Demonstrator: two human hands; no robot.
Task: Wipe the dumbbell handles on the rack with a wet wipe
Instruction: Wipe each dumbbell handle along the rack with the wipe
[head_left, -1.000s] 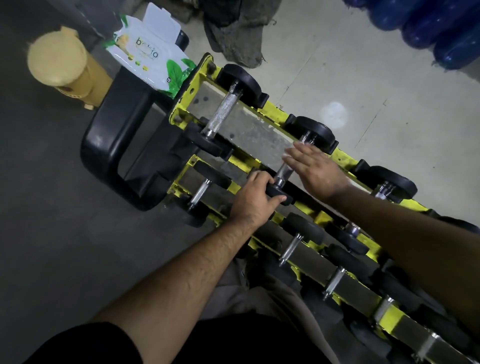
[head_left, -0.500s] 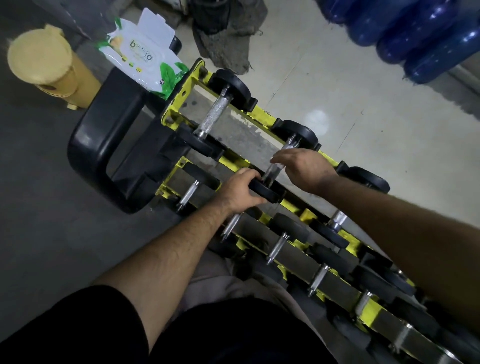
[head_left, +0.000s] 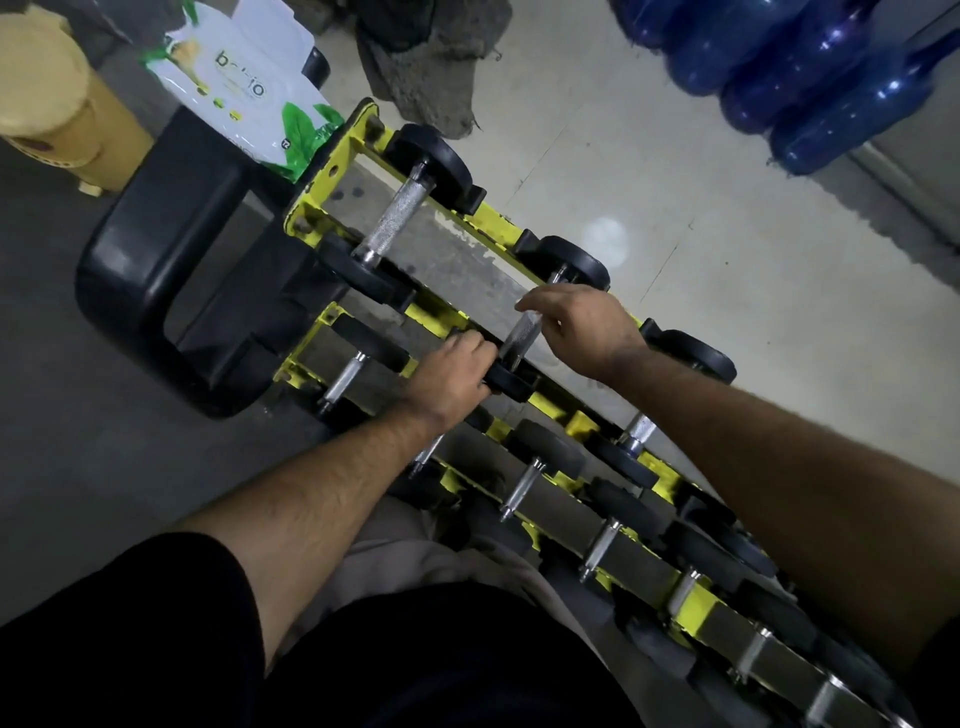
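The left hand (head_left: 453, 370) grips the near black head of the second dumbbell (head_left: 511, 382) on the yellow rack (head_left: 332, 171). Its knurled handle (head_left: 521, 332) runs up-right, away from the person, to the right hand (head_left: 582, 328), curled over its far end. No wet wipe is visible; the right palm hides any.

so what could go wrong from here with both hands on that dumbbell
1. The left hand grips the near weight head; if the dumbbell rolls, its fingers could get pinched against the yellow rack.
2. No wipe is clearly visible under the right hand at the handle, so it may go unwiped.
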